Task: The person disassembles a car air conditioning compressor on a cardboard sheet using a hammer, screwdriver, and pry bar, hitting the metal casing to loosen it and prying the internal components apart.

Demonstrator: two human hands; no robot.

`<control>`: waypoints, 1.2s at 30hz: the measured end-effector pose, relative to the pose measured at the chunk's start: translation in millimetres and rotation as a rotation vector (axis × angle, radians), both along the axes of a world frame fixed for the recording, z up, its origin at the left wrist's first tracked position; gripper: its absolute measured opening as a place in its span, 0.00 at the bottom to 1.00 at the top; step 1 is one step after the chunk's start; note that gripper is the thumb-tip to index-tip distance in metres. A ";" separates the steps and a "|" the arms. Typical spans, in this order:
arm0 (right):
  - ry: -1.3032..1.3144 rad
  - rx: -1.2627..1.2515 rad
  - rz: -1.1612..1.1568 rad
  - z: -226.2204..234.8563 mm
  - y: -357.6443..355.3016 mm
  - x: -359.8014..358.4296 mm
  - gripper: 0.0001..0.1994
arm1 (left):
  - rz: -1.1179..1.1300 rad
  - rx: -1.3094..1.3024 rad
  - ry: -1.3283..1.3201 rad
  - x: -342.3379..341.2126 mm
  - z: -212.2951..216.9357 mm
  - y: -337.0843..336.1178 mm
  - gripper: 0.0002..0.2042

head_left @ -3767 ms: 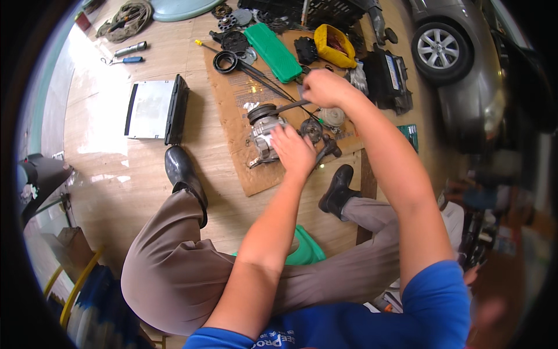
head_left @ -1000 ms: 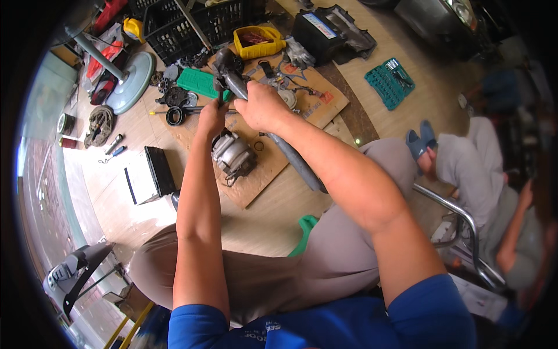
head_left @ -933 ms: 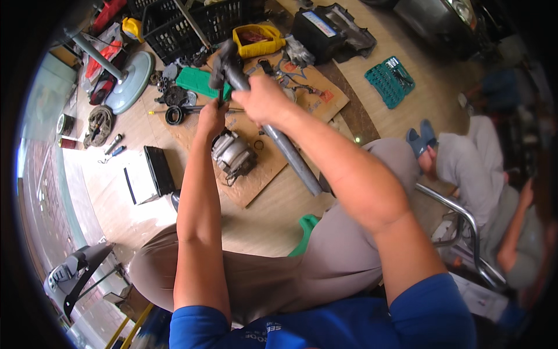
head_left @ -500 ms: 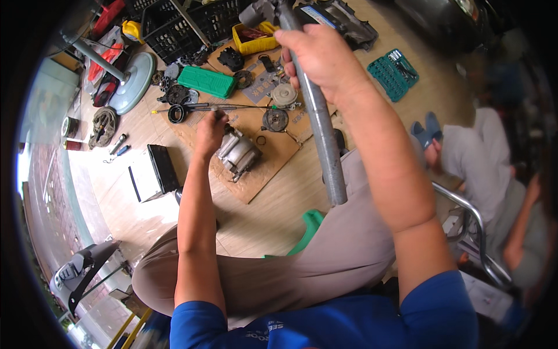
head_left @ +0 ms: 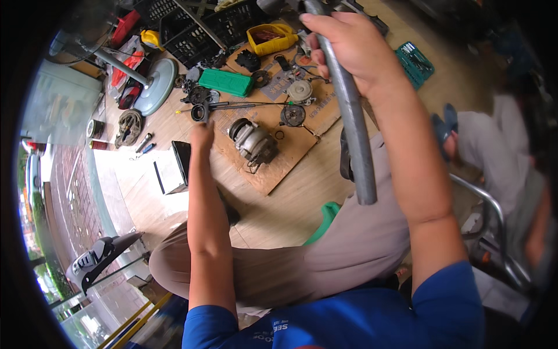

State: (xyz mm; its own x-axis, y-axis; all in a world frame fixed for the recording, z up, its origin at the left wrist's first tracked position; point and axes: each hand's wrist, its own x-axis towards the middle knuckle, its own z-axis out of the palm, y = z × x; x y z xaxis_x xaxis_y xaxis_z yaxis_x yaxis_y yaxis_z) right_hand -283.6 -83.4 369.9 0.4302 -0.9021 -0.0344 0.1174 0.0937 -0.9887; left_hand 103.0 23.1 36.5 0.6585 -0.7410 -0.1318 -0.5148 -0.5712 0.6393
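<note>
1. Right hand (head_left: pixel 356 52) now holds the grey-handled hammer (head_left: pixel 351 110) up, away from the left hand (head_left: pixel 201 135)
2. Left hand is farther left, leaving the silver compressor (head_left: pixel 256 144) uncovered

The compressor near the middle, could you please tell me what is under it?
Cardboard shows around the compressor; the patch directly beneath is covered, so anything there cannot be seen.
</note>
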 end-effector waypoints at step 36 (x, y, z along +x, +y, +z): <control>0.124 0.023 0.080 2.6 -11.9 13.2 0.12 | 0.289 0.232 0.249 -31.6 -125.0 99.7 0.19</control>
